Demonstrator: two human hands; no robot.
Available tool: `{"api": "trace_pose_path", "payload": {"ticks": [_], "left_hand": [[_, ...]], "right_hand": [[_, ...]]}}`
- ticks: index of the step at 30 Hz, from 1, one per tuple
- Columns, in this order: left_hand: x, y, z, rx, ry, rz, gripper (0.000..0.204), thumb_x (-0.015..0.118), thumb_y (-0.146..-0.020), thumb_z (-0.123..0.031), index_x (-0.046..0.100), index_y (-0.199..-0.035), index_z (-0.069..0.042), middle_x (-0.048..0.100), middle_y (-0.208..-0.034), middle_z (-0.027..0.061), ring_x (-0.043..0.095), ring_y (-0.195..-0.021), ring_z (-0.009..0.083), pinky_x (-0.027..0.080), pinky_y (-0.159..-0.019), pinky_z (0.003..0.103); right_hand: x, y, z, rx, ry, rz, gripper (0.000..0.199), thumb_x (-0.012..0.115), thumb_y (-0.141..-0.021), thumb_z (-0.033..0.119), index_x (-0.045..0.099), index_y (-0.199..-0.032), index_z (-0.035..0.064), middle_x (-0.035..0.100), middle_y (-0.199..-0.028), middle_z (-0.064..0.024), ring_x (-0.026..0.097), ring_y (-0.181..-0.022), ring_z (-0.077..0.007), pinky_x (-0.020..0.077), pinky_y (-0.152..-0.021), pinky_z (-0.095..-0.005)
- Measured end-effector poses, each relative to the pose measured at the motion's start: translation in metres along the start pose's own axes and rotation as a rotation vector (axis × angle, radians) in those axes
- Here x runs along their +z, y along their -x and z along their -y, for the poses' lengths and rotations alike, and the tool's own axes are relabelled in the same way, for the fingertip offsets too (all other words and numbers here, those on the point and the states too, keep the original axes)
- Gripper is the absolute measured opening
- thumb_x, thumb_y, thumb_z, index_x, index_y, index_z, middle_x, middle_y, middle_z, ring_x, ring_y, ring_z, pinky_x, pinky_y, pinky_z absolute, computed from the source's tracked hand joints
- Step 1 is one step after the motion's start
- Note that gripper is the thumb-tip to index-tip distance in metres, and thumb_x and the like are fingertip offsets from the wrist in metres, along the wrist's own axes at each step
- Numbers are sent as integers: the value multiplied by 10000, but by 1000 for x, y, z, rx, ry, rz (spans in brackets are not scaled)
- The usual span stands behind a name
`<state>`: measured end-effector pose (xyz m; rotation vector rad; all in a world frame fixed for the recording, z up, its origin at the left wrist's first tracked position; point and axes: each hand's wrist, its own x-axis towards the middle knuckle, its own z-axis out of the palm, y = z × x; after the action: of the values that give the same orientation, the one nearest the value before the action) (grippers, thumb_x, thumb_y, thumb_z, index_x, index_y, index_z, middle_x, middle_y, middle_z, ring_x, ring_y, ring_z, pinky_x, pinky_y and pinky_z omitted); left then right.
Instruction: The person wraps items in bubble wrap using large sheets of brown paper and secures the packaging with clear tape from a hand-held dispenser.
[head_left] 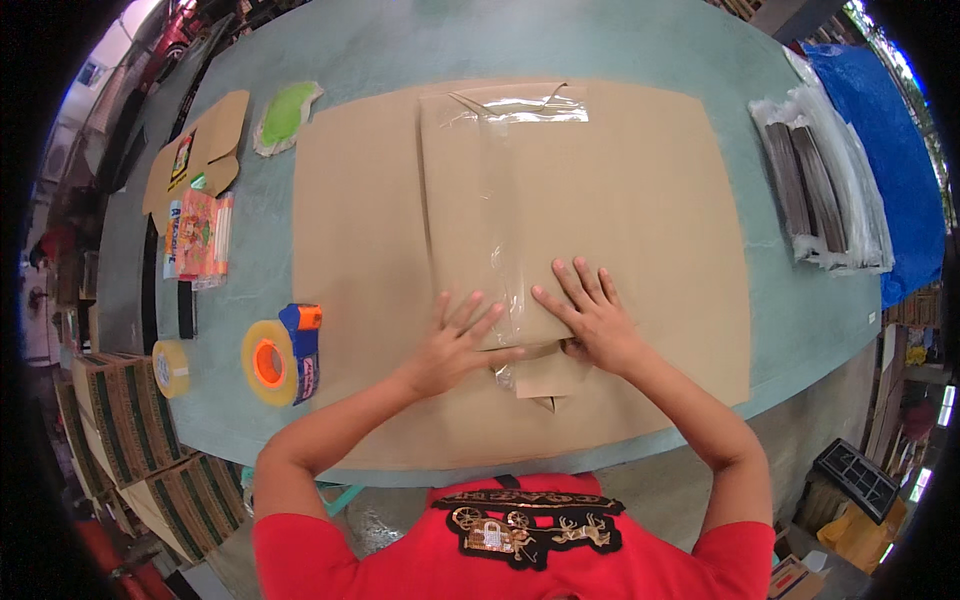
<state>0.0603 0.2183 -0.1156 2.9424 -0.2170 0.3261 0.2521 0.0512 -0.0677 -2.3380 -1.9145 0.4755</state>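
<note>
A flat cardboard box (465, 220) lies on a large brown cardboard sheet (660, 210). Clear tape (500, 250) runs along its middle seam, and a shiny tape strip crosses its far end. My left hand (455, 345) rests on the near left part of the box, fingers spread, its thumb stretched along the near edge. On the near right, my right hand (600, 325) presses flat with fingers apart; its thumb sits at the near edge. Between and below my hands, a cardboard flap (550, 378) sticks out toward me, with a loose bit of tape beside it.
Left of the sheet stand a blue and orange tape dispenser (303, 355) with a roll, and another tape roll (171, 368). Farther left lie colourful packets (200, 235), a cut cardboard piece (215, 130) and a green patch (287, 115). Plastic-wrapped dark items (825, 185) lie at right.
</note>
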Motion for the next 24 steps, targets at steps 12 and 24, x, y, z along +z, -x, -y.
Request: {"api": "trace_pose_path", "payload": {"ticks": [12, 24], "left_hand": [[-4, 18, -34, -89, 69, 44, 546, 629, -637, -324, 508, -1152, -190, 270, -1355, 131, 190, -1280, 318, 80, -1022, 548], [26, -17, -49, 27, 58, -339, 62, 546, -670, -116, 490, -689, -97, 517, -1055, 98, 486, -1028, 312, 336, -937, 526]], "right_hand": [[23, -9, 16, -2, 122, -128, 757, 680, -634, 349, 325, -1300, 291, 188, -1408, -45, 102, -1303, -335, 124, -922, -671], [4, 37, -61, 0, -5, -3, 755, 685, -659, 256, 302, -1303, 348, 166, -1417, -1, 128, -1307, -271, 153, -1010, -548]]}}
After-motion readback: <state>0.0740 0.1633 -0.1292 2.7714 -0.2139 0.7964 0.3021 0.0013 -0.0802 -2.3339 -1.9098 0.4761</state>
